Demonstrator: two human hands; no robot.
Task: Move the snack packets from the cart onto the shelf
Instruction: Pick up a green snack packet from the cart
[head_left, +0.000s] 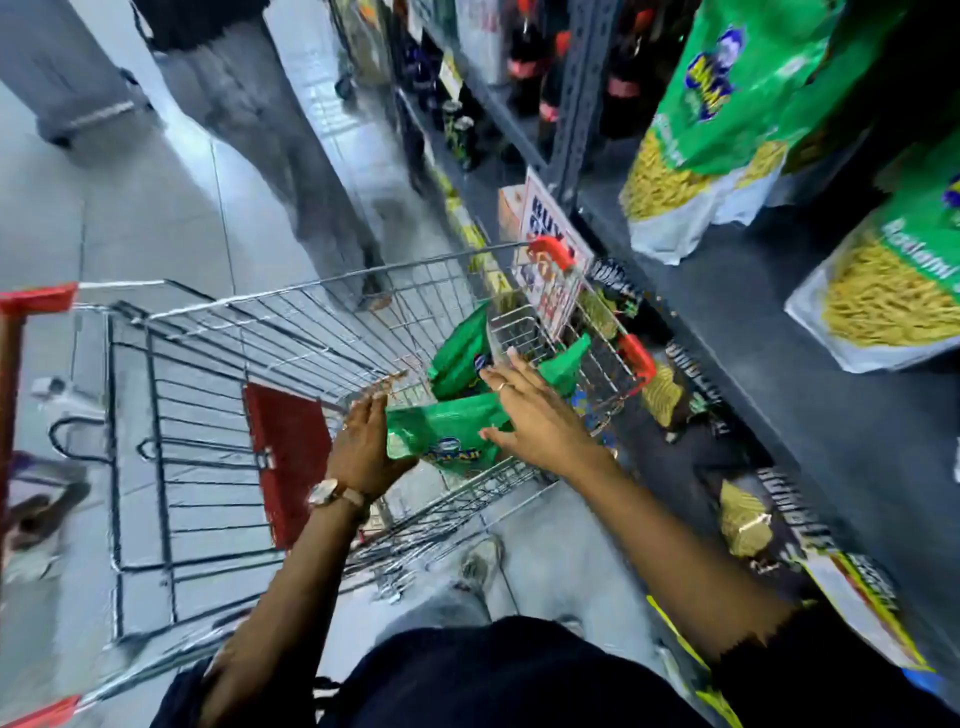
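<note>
My left hand (363, 447) grips the left end of a green snack packet (447, 436) low inside the wire cart (291, 322). My right hand (540, 421) lies over the packet's right end with its fingers spread and the thumb on the packet. Two more green packets (460, 358) (563, 366) stand in the cart's far corner. On the right runs the dark shelf (753, 322). Green packets of the same kind stand on it at the top (727, 104) and further right (893, 296).
Another person's legs (270, 140) stand just beyond the cart. A "BUY" sign (550, 223) hangs off the shelf edge by the cart's red corner. Dark snack packets (670, 395) fill the lower shelf. Bottles (524, 67) line the far shelves. My shoe (483, 561) is beside the cart.
</note>
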